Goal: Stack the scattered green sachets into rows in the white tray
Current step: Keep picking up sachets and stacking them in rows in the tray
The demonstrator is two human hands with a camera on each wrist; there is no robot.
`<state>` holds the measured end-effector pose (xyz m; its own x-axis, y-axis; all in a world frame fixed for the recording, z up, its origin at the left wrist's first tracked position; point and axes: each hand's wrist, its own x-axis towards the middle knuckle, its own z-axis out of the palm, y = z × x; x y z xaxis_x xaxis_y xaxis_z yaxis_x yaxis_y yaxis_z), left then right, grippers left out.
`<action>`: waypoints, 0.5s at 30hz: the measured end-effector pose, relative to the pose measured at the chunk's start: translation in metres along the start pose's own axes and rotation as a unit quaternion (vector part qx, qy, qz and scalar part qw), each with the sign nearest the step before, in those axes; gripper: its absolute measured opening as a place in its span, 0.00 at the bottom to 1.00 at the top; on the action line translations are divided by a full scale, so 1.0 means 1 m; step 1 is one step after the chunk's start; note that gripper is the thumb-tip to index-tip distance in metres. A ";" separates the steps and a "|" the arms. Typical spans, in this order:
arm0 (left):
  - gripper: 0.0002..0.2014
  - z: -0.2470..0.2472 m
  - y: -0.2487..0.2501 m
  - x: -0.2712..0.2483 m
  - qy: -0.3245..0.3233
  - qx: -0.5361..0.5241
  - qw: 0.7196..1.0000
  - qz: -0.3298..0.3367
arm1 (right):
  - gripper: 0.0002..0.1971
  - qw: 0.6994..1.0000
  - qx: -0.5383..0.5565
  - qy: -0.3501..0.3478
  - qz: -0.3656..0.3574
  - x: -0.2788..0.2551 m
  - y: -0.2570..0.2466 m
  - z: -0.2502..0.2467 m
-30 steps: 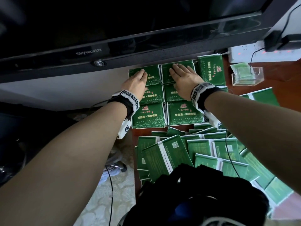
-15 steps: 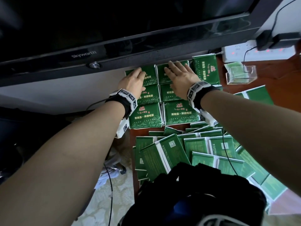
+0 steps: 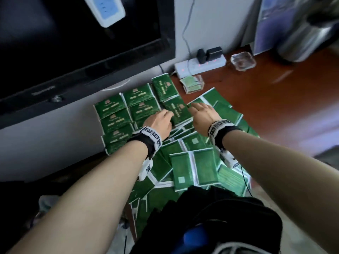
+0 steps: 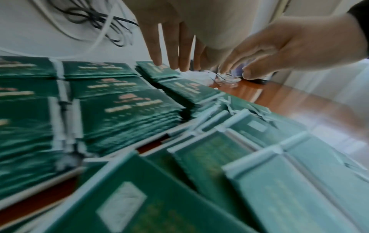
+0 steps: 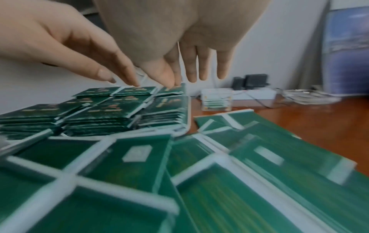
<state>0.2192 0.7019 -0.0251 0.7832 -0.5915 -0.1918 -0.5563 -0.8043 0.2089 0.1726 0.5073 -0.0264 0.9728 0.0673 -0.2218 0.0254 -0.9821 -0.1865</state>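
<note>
Blurring hides the white tray (image 5: 187,110) under stacked sachets (image 3: 139,107); left hand (image 3: 159,123) and right hand (image 3: 203,116) hover, each grip released.

A glossy reddish-brown wooden tabletop (image 3: 275,99) carries everything. At its far left sits a low white tray (image 5: 188,110), filled with neat stacks of dark green foil sachets (image 3: 113,114) in rows. In front of the tray and to its right, loose green sachets with white edges (image 3: 194,167) lie overlapping one another (several show a pale square label). Behind them a small clear plastic box (image 3: 192,85) stands near a white power strip (image 3: 200,66) with black plugs, set against the wall. Further right rests a clear glass ashtray (image 3: 243,60).
</note>
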 end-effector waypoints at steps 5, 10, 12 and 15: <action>0.13 0.021 0.074 0.012 -0.048 0.009 0.997 0.052 | 0.20 0.989 0.012 -0.022 0.143 -0.075 0.080 0.014; 0.12 0.032 0.114 0.048 -0.069 -0.005 0.997 0.047 | 0.20 0.973 0.033 -0.054 0.221 -0.103 0.147 0.020; 0.13 0.032 0.124 0.068 -0.072 -0.012 0.997 0.025 | 0.18 0.973 0.040 -0.059 0.221 -0.093 0.168 0.018; 0.12 0.029 0.133 0.099 -0.079 0.008 0.997 -0.009 | 0.11 0.977 0.054 -0.063 0.196 -0.061 0.191 0.009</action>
<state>0.2145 0.5343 -0.0441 0.7402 -0.5781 -0.3433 -0.5480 -0.8146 0.1901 0.1161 0.3176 -0.0572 0.8666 -0.2825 -0.4112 -0.3747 -0.9128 -0.1625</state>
